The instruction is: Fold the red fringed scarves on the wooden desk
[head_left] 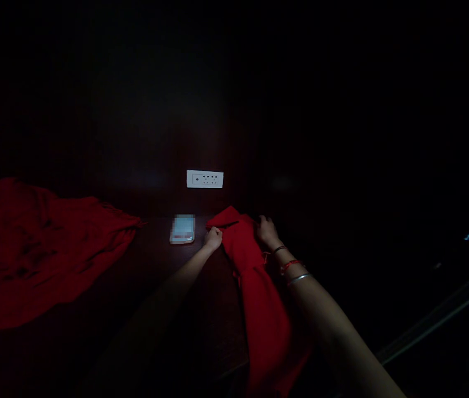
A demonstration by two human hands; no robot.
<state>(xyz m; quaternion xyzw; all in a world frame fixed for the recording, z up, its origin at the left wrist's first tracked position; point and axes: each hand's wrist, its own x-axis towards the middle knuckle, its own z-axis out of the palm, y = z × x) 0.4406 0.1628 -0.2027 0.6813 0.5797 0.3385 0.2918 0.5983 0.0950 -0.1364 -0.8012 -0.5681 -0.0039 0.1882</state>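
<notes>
A red garment (265, 309), narrowed at the middle like a dress, lies lengthwise over a dark surface and hangs down over its front edge. My left hand (213, 238) is closed on the garment's upper left edge. At its upper right side my right hand (267, 231) has curled fingers that seem to grip the cloth, though the fingertips are partly lost in the dark. Several bracelets circle my right wrist. Just left of my left hand sits a phone-like object with a lit, blurred-out screen (183, 229).
A crumpled red cloth with a fringed edge (52, 249) spreads over the left side. Behind the garment, a white socket panel (205, 179) is set in the dark wall. At lower right runs a pale slanting edge (441, 320). Most of the room is too dark to make out.
</notes>
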